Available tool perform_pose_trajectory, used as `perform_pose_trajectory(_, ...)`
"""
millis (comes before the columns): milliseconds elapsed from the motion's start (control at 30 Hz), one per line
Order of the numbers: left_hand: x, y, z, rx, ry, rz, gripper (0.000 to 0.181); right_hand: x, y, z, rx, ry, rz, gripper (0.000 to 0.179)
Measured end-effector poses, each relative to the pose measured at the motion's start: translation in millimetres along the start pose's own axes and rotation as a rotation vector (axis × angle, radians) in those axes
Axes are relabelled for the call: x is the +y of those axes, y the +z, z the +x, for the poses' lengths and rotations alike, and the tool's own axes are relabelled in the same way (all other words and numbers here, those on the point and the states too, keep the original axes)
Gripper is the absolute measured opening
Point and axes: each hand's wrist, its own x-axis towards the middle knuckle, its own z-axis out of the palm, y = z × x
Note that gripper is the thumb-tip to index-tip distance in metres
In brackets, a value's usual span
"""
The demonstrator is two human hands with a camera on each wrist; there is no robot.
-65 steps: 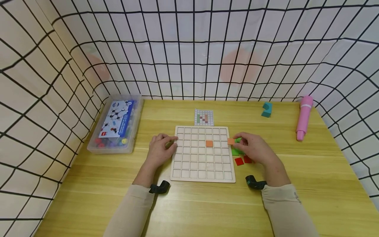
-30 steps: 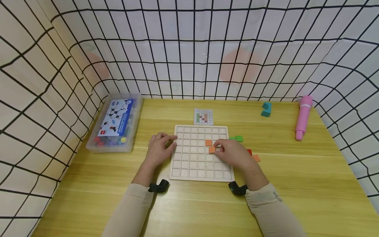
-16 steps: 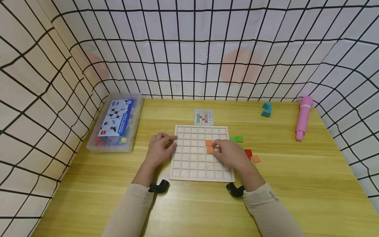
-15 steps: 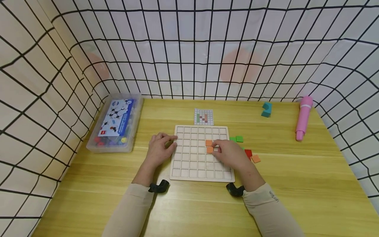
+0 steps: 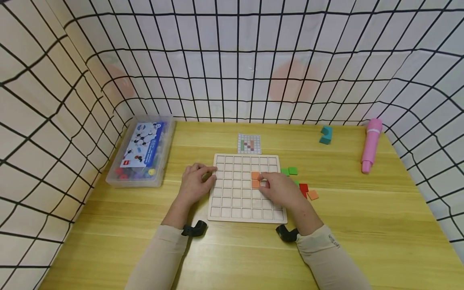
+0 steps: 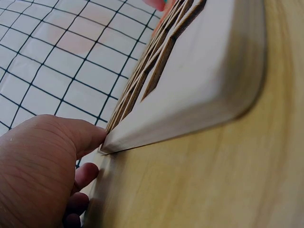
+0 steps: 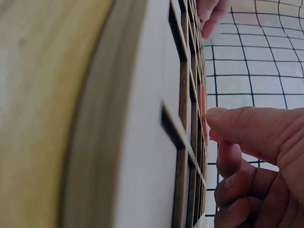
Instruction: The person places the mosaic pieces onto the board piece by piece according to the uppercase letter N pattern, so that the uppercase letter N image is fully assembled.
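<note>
The right hand pinches the lower orange tile by its right side, over a square of the wooden board. The upper orange tile sits just above it. The left hand is not gripping; its thumb and first finger reach out and touch the left edge of the board. The right hand covers some squares and hides part of the pile beside the board. In that pile are green tiles, red tiles and a loose orange tile. A small picture card lies just behind the board. A clear plastic box with bright bits inside is on the left. A blue-green block and a pink stick are at the back right.

Everything is on a shiny yellow wood table. White cloth with black lines goes round the back and sides, and pale pink round shapes show through.

The box has a blue and white label with ball-and-stick pictures and a red mark. Its words, and the marks on the right sleeve, are too small to read
</note>
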Motion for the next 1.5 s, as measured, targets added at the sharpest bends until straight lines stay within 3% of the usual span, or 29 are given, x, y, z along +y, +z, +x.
perform_pose_trajectory(500,0.3,-0.4,-0.4,0.004,0.003,0.003,0.033,28,-27,-16.1,-0.017,0.073,0.154,0.041)
perform_pose_trajectory(1133,0.2,-0.1,-0.4,0.001,0.001,-0.008,0.034,97,-58,-51.5,0.002,0.189,0.179,0.046)
perform_pose_trajectory(1500,0.2,0.8,-0.4,0.0,0.002,-0.012,0.034,124,-60,-64.9,0.004,0.143,0.141,0.046)
